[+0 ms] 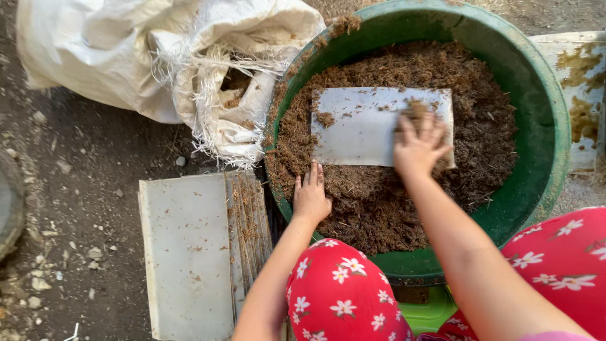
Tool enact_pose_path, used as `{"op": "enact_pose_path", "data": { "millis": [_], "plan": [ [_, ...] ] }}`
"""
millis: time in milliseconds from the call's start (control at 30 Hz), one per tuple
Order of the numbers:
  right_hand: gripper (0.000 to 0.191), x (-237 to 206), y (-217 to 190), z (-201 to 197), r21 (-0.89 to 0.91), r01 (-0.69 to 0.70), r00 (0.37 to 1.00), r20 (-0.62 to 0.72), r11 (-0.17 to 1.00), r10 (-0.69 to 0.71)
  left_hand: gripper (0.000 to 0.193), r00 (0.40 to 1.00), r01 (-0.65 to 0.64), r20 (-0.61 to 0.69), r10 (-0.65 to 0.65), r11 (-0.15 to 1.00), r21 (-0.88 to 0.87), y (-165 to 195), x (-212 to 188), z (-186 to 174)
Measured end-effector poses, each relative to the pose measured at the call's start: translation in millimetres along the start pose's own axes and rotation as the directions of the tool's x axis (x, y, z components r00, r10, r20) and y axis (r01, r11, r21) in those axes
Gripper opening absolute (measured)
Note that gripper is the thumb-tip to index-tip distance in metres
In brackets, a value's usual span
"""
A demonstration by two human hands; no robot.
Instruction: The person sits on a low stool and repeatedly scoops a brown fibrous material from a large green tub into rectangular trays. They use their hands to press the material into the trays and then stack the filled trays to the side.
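Note:
A large green basin (pixel 543 95) holds brown fibrous material (pixel 379 202). A white rectangular tray (pixel 360 129) lies flat on top of that material. My right hand (pixel 420 145) rests palm down on the tray's right end, fingers spread over a small clump of the brown fibre. My left hand (pixel 310 197) lies flat on the brown material just below the tray's lower left corner, fingers together and pointing away from me. Neither hand grips anything.
A stack of white rectangular trays (pixel 189 252) lies on the dirt ground left of the basin. A white woven sack (pixel 158 57) with a frayed open mouth sits at the upper left. My knees in red flowered cloth (pixel 341 297) are at the bottom.

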State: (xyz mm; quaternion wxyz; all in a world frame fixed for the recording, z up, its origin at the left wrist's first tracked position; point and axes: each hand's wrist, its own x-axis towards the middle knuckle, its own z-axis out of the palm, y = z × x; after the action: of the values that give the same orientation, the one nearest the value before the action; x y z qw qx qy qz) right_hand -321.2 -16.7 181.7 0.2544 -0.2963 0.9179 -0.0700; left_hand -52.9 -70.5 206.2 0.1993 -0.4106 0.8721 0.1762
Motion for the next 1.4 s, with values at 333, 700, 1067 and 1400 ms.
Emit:
{"op": "enact_pose_path", "data": {
  "millis": [333,700,1067,1400],
  "plan": [
    [0.045,45.7,115.9,-3.6,0.504,-0.075,0.913,-0.313,0.86,0.263,0.056,0.982,0.188,0.043,-0.184,0.957,-0.221,-49.9,134.3,-120.4],
    [0.052,57.0,94.6,-14.3,0.681,-0.425,0.884,0.168,0.597,0.437,0.037,0.833,0.319,0.062,-0.549,0.386,-0.865,8.0,143.6,-97.5],
    [0.068,44.2,49.7,-55.7,0.996,-0.068,0.996,0.065,-0.055,-0.055,0.026,0.574,-0.535,-0.804,-0.153,0.673,-0.51,-8.0,71.0,-220.9],
    [0.055,26.8,111.6,-46.8,0.978,-0.207,0.955,0.201,0.004,0.219,0.027,0.904,-0.156,-0.428,0.003,0.934,-0.322,-54.5,35.5,-167.2]
  ]
}}
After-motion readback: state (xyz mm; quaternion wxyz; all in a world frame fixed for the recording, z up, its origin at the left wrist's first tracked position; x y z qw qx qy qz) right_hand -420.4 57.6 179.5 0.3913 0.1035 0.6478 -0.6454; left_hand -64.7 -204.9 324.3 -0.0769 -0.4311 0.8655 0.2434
